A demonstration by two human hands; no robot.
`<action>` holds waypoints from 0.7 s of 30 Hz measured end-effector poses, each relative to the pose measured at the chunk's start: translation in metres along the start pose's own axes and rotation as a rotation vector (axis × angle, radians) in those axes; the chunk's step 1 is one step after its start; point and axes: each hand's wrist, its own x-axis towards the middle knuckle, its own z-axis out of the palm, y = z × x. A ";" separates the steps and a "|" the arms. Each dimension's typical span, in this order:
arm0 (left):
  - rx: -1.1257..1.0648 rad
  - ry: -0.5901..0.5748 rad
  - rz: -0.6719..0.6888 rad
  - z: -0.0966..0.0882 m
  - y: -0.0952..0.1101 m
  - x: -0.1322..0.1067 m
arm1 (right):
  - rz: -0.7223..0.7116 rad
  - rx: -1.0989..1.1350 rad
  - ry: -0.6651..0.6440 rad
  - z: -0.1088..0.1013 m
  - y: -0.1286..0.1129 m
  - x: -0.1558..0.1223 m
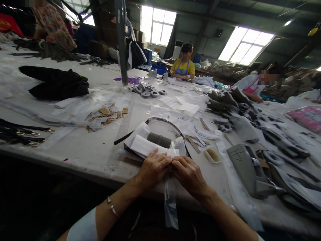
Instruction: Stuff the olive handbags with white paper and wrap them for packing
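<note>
A handbag, mostly covered by white wrapping sheets (141, 144), lies on the table at its near edge. Its grey-green panel (159, 140) shows between the sheets, and a dark strap (173, 125) arches behind it. My left hand (155, 164) and my right hand (188, 170) meet at the bag's near side, fingers bent and pinched together on a clear plastic strip (171, 204). One end of the strip runs up over the white sheets; the other hangs below the table edge. My fingertips partly hide where they grip it.
A small dish of yellowish paste (212, 155) stands right of the bag. Grey-green bags (243, 167) pile up at the right. Black straps with gold clasps (27, 132), brown tags (107, 115), tape rolls (147, 91) and a metal post (122, 43) are leftward and beyond. Several people work around the table.
</note>
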 end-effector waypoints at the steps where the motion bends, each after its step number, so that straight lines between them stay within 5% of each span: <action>1: 0.039 0.050 0.018 0.005 0.000 -0.001 | -0.031 -0.038 -0.016 -0.002 0.000 0.002; 7: 0.164 0.235 0.091 0.019 -0.004 -0.001 | -0.095 -0.281 -0.159 -0.007 -0.001 0.016; 13: 0.240 0.181 0.168 0.019 -0.008 -0.004 | -0.056 -0.283 -0.111 0.003 0.002 0.014; 18: 0.313 0.153 0.227 0.022 -0.010 -0.010 | -0.041 0.059 0.039 -0.013 0.006 -0.020; 21: 0.312 0.130 0.235 0.022 -0.011 -0.011 | -0.110 0.080 -0.008 -0.028 -0.004 -0.057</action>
